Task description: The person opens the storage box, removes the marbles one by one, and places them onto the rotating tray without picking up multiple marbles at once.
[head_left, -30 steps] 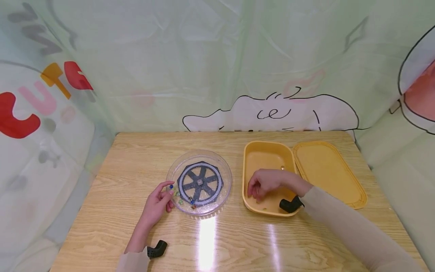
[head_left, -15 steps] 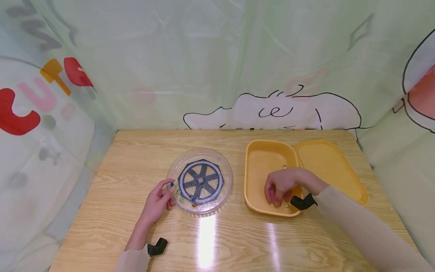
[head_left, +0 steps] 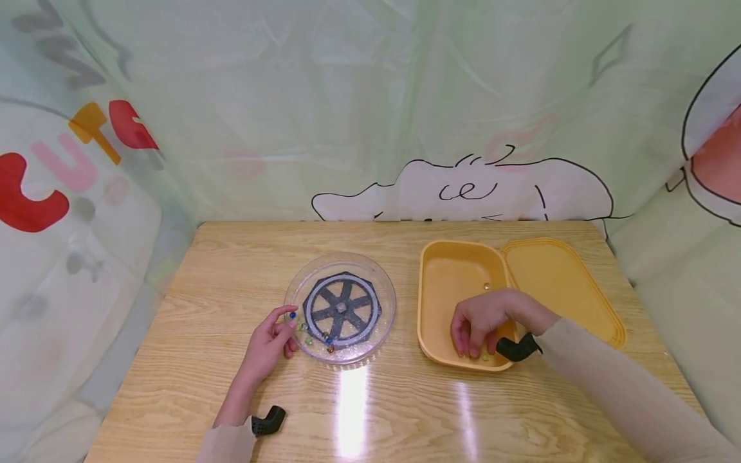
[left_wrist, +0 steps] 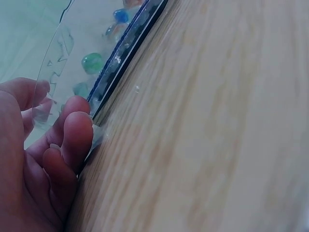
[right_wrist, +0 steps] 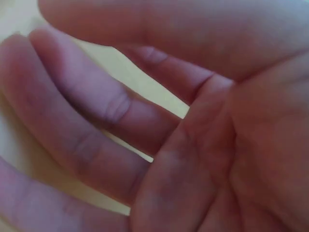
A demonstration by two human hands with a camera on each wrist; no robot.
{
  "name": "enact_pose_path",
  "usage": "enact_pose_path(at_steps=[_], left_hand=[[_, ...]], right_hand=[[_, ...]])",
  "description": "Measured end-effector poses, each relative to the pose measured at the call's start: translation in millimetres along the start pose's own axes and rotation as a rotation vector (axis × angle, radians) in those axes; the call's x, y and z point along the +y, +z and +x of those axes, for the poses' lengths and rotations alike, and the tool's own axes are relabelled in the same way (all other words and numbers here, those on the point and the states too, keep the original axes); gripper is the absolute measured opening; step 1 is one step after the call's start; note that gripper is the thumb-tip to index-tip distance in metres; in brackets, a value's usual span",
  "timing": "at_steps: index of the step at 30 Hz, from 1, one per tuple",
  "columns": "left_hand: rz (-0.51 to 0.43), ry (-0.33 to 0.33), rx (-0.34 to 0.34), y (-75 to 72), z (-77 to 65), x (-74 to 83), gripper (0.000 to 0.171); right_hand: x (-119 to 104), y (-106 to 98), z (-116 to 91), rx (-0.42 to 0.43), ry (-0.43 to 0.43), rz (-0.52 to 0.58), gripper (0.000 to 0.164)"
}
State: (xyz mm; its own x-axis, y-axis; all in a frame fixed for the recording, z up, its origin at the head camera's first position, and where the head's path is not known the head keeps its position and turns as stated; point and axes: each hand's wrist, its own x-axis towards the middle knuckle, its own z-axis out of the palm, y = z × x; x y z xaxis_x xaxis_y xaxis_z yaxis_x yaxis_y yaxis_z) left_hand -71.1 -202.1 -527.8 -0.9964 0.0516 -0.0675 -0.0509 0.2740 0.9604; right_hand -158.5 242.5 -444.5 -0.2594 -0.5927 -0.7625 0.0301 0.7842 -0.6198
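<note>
My left hand (head_left: 267, 350) grips the left rim of a clear round dish (head_left: 370, 344), with fingers on both sides of its wall in the left wrist view. Several glass marbles lie inside by the near-left wall, among them a blue marble (head_left: 292, 315), a green marble (left_wrist: 92, 63) and an amber one (head_left: 330, 349). My right hand (head_left: 483, 321) reaches down into a yellow box (head_left: 437, 270), fingers loosely bent, fingertips near its floor. Beside them sits a pale yellow marble (head_left: 485, 356). Farther back is another marble (head_left: 487, 286). The right wrist view shows a bare palm (right_wrist: 193, 159).
A dark spoked wheel shape (head_left: 341, 308) shows in the middle of the dish. The yellow lid (head_left: 564, 289) lies flat against the box's right side. Both stand on a wooden table (head_left: 231, 270), with a printed curtain (head_left: 289, 128) hanging behind.
My right hand has moved right within the box, and its fingertips have come down toward the near-right corner beside the pale yellow marble. The left hand keeps its grip on the dish rim.
</note>
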Motion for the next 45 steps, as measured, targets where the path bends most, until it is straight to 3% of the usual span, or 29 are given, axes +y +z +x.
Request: enact_pose_path(at_steps=[5, 10, 14, 21, 28, 32, 40, 45], left_hand=[[-0.002, -0.007, 0.006, 0.3, -0.1, 0.3, 0.031], [-0.004, -0.001, 0.008, 0.2, 0.4, 0.0, 0.031], [0.003, -0.004, 0.006, 0.5, 0.4, -1.2, 0.030], [0.007, -0.008, -0.003, 1.4, 0.2, -2.3, 0.030], [0.001, -0.010, 0.001, 0.5, 0.5, -2.0, 0.029], [-0.001, -0.014, 0.002, 0.4, 0.2, -1.9, 0.029], [-0.010, -0.017, -0.001, 0.0, -0.3, -1.1, 0.029], [-0.009, -0.019, 0.001, 0.1, -0.3, -1.7, 0.029]], right_hand=[[2, 5, 3, -0.065, -0.048, 0.059, 0.018], [0, 4, 6, -0.097, -0.187, 0.060, 0.021], [-2, 2, 9, -0.061, -0.263, 0.047, 0.021], [-3, 1, 12, 0.032, -0.295, 0.068, 0.023], [0, -4, 17, 0.099, -0.380, 0.074, 0.022], [-4, -2, 19, 0.137, -0.389, 0.027, 0.024], [-14, 2, 25, 0.242, -0.433, -0.191, 0.020], [-16, 5, 32, 0.300, -0.416, -0.273, 0.017]])
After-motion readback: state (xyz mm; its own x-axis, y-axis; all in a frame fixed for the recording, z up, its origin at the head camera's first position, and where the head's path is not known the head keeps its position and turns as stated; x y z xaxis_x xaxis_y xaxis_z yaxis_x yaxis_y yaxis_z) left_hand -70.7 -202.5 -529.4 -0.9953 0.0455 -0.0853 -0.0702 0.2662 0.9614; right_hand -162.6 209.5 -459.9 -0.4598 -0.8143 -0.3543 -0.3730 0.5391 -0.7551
